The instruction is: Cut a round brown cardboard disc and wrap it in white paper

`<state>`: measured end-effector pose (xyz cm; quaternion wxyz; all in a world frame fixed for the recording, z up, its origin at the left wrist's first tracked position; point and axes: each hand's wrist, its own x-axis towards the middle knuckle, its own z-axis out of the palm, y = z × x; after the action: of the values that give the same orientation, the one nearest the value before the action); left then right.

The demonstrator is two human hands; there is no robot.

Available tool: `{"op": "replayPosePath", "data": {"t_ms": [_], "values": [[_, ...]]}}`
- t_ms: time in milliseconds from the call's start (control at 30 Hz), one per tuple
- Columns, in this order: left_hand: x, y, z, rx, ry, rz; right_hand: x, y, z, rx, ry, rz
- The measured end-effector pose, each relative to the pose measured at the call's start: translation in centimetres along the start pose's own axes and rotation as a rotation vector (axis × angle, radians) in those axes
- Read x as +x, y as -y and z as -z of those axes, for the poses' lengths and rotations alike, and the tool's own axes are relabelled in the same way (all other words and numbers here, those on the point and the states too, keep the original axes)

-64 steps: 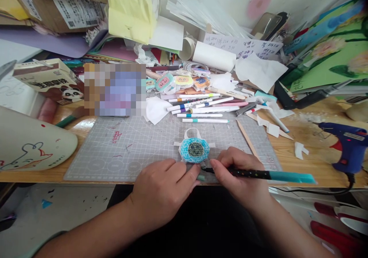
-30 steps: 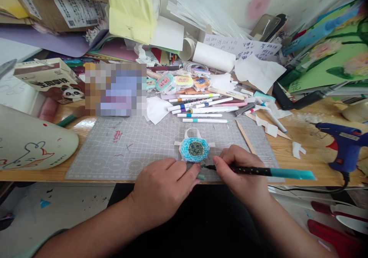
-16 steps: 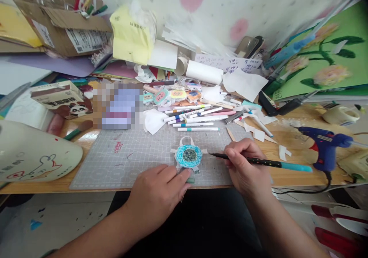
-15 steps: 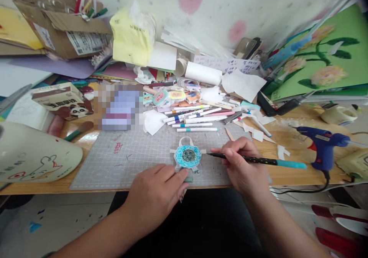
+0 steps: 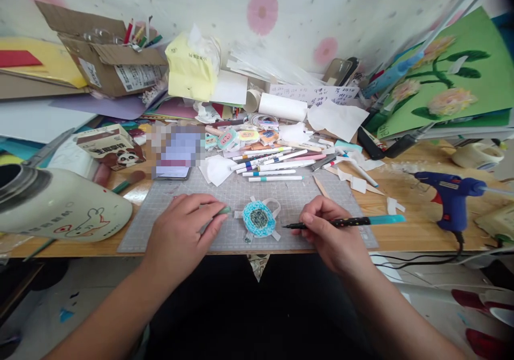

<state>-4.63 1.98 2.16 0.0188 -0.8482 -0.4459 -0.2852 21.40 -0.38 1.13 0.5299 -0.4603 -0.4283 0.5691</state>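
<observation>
On the gray mat point(image 5: 140, 238), had turned the blue cutout point(image 5: 259, 219); kept green stub point(image 5: 226, 209) pinched in left hand point(image 5: 180, 226), marker point(image 5: 353, 221) in right hand point(image 5: 332, 232).

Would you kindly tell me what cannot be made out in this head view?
In the head view:
Phone screen: pixelated.
Green item in the left hand: mostly covered by that hand.
Handwritten sheet: writing too small.
Rod behind the glue gun: cut off by the right edge.
</observation>
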Motion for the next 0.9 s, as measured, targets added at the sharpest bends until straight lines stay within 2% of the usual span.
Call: {"op": "replayPosePath", "data": {"t_ms": [67, 167, 300, 567, 900], "values": [[-0.1, -1.2, 0.1, -0.042, -0.052, -0.024, -0.3, 0.1, 0.1, -0.14, -0.038, 0.08], [-0.6, -3.9, -0.8, -0.112, 0.005, -0.148, -0.2, 0.3, -0.4, -0.424, -0.022, 0.208], [-0.8, -5.8, -2.5, -0.086, 0.018, -0.177, 0.1, 0.1, -1.2, -0.57, -0.037, 0.274], [-0.8, -4.9, -3.0, 0.002, -0.005, -0.198, 0.3, -0.2, -1.1, -0.7, -0.001, 0.299], [-0.7, -4.5, -3.3, 0.004, -0.016, -0.283, 0.2, -0.1, -1.0, -0.716, 0.003, 0.304]]}}
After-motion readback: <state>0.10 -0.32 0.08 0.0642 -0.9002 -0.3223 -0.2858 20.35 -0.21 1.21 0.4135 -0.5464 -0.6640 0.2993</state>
